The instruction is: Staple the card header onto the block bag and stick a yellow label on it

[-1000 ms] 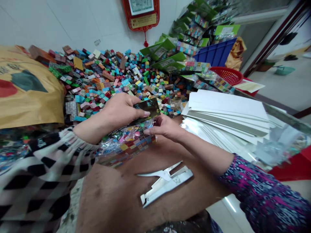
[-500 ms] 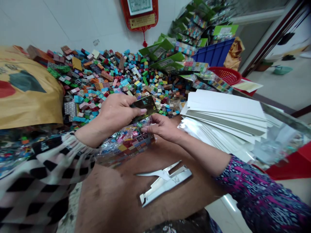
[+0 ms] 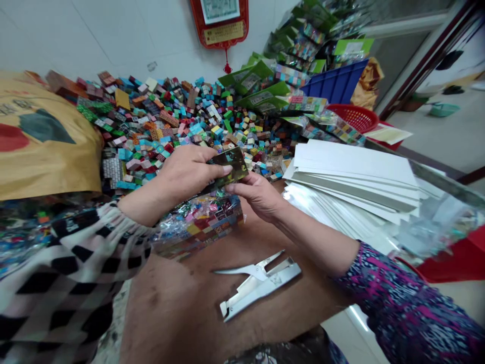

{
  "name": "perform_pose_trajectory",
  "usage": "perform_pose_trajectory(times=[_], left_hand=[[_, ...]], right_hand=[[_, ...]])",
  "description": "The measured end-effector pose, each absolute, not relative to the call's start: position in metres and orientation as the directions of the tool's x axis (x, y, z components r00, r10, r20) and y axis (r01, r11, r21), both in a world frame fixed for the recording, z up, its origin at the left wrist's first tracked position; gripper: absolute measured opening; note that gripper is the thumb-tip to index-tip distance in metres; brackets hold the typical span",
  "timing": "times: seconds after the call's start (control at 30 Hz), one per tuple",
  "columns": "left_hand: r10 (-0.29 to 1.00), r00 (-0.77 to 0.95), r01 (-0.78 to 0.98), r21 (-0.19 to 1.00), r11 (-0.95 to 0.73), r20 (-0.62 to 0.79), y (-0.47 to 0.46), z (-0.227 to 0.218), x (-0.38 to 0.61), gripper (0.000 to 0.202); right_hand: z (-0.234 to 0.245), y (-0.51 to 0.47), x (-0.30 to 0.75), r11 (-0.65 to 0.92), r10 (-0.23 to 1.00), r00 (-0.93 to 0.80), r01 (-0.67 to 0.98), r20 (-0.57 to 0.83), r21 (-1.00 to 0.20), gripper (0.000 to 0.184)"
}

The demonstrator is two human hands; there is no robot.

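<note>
My left hand (image 3: 191, 169) grips a dark printed card (image 3: 235, 161), thumb on its face. The card lies across the top of a clear plastic bag (image 3: 212, 217) filled with colourful toy bricks, which rests on the brown tabletop. My right hand (image 3: 261, 194) pinches the card's lower right corner between thumb and fingers; whether it also has the bag's edge is hidden. Closer to me on the table lies a silver plier stapler (image 3: 261, 285), its handles apart, touched by neither hand.
A large heap of loose toy bricks (image 3: 170, 116) spreads along the wall. White cardboard sheets (image 3: 356, 167) are stacked at right. Bagged bricks with green cards (image 3: 261, 96), a blue bin (image 3: 337, 83) and a red basket (image 3: 352, 117) stand behind. A yellow sack (image 3: 41, 151) is at left.
My right hand has moved up from the bag's side to the card's lower corner. The left hand still holds the card, which now shows more of its face.
</note>
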State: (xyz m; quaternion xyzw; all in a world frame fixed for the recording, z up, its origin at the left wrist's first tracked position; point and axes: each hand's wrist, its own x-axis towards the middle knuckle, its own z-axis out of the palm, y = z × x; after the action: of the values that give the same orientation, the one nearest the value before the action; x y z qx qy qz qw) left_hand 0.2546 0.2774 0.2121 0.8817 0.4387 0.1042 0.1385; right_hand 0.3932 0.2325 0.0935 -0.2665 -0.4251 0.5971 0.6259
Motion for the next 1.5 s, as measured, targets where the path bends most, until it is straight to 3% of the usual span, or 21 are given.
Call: perform_pose_trajectory(times=[0.2, 0.5, 0.73, 0.87, 1.07, 1.23, 1.3, 1.4, 1.43, 1.5], left_hand=[[0.822, 0.567, 0.78, 0.288, -0.555, 0.048, 0.276, 0.214, 0.258, 0.038], [0.815, 0.576, 0.793, 0.2, -0.575, 0.06, 0.276, 0.212, 0.258, 0.038], [0.794, 0.595, 0.792, 0.077, -0.606, 0.121, 0.276, 0.208, 0.257, 0.036], [0.751, 0.657, 0.754, -0.022, -0.657, 0.073, 0.275, 0.211, 0.255, 0.031], [0.725, 0.685, 0.728, 0.099, -0.678, -0.072, 0.276, 0.22, 0.247, 0.022], [0.845, 0.526, 0.845, 0.17, -0.506, -0.097, 0.271, 0.22, 0.249, 0.019], [0.861, 0.503, 0.857, 0.18, -0.483, -0.083, 0.269, 0.219, 0.25, 0.02], [0.867, 0.495, 0.856, 0.203, -0.475, -0.058, 0.269, 0.215, 0.252, 0.02], [0.87, 0.49, 0.857, 0.21, -0.47, -0.049, 0.269, 0.214, 0.252, 0.019], [0.882, 0.471, 0.866, 0.209, -0.455, -0.033, 0.27, 0.211, 0.252, 0.02]], right_hand=[[0.089, 0.232, 0.385, 0.127, 0.988, -0.002, -0.576, 0.156, -0.808, 0.02], [0.093, 0.227, 0.375, 0.224, 0.975, 0.117, -0.48, 0.191, -0.848, 0.022], [0.092, 0.222, 0.385, 0.159, 0.984, -0.002, -0.433, 0.178, -0.887, 0.026], [0.093, 0.224, 0.395, 0.118, 0.971, -0.138, -0.445, 0.197, -0.888, 0.032], [0.095, 0.229, 0.402, 0.214, 0.969, -0.017, -0.445, 0.247, -0.869, 0.03], [0.097, 0.226, 0.416, 0.207, 0.969, -0.08, -0.257, 0.234, -0.944, 0.024], [0.099, 0.217, 0.422, 0.278, 0.96, 0.039, -0.134, 0.276, -0.951, 0.03], [0.1, 0.189, 0.427, 0.44, 0.802, 0.309, 0.274, 0.511, -0.855, 0.028], [0.1, 0.177, 0.427, 0.473, 0.753, 0.27, 0.413, 0.601, -0.778, 0.021], [0.096, 0.152, 0.423, 0.542, 0.772, -0.018, 0.54, 0.635, -0.644, 0.009]])
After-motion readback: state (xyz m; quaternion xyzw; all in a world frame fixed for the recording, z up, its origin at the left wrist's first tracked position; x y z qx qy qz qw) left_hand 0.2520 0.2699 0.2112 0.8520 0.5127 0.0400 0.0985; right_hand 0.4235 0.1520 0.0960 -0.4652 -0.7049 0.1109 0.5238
